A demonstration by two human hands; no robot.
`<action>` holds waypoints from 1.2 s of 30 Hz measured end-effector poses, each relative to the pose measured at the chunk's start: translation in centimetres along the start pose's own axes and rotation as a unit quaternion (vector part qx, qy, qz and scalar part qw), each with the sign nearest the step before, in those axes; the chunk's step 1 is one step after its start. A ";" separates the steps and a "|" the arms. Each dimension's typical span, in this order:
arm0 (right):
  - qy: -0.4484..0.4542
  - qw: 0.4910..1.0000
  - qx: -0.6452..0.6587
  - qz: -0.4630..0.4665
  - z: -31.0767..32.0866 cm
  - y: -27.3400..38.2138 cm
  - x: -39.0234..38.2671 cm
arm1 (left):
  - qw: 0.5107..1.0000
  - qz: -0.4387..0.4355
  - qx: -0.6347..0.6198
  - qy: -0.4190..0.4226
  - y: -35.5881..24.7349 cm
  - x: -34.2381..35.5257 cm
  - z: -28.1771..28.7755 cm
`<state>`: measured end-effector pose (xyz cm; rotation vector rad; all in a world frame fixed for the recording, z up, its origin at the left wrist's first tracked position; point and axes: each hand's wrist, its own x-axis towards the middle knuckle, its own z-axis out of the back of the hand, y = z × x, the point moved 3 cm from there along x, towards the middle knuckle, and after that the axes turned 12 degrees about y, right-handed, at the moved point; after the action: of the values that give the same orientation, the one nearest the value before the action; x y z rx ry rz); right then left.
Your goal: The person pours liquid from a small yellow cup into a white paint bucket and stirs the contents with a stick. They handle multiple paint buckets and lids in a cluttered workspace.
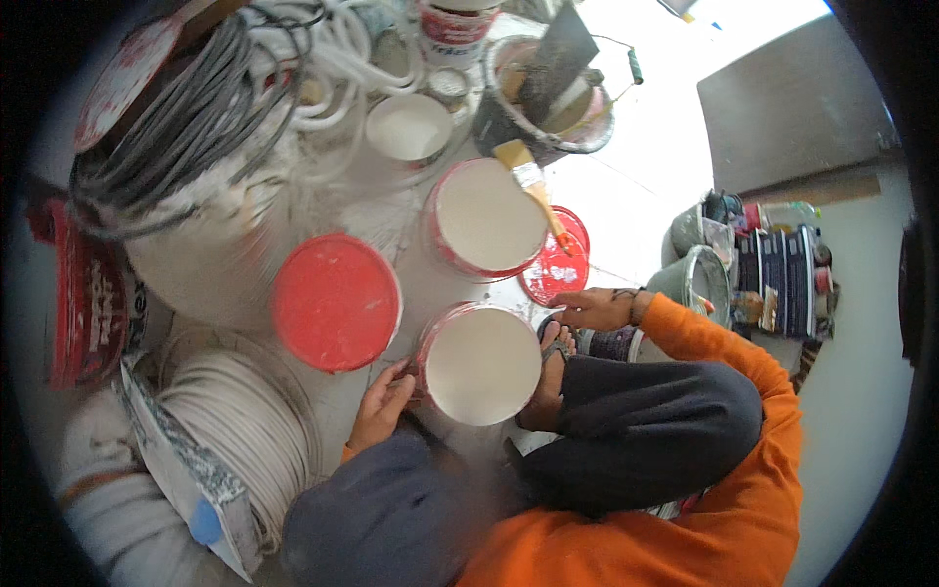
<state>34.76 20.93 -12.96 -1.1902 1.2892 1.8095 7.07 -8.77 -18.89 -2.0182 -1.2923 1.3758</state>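
A round paint bucket (483, 365) with pale, off-white content stands between my legs. My left hand (380, 403) is at its left side, fingers and thumb against the red wall. My right hand (597, 309) hovers over my sandalled foot, right of this bucket, with its fingers stretched out and nothing visible in them. Just beyond stands a second bucket (489, 215), filled with the same pale material. A wide paintbrush (529, 178) with a wooden handle lies across its right rim. Red lids lie beside the buckets, one at left (336, 301) and one at right (572, 269).
A bucket of tools (492, 115) stands at the back, near a white bowl (411, 127). Coiled grey cable (186, 108) sits at the upper left, and a white cable spool (240, 421) is close to my left. Containers and boxes (782, 269) line the right wall.
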 end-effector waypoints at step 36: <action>0.109 0.895 -0.163 0.401 1.2 12.8 -2.1 | 0.922 0.202 0.258 0.207 -12.6 4.9 1.0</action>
<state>24.26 17.77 -5.90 -1.1327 1.8428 2.6184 0.70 1.54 -12.84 -2.0853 -0.2941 1.1845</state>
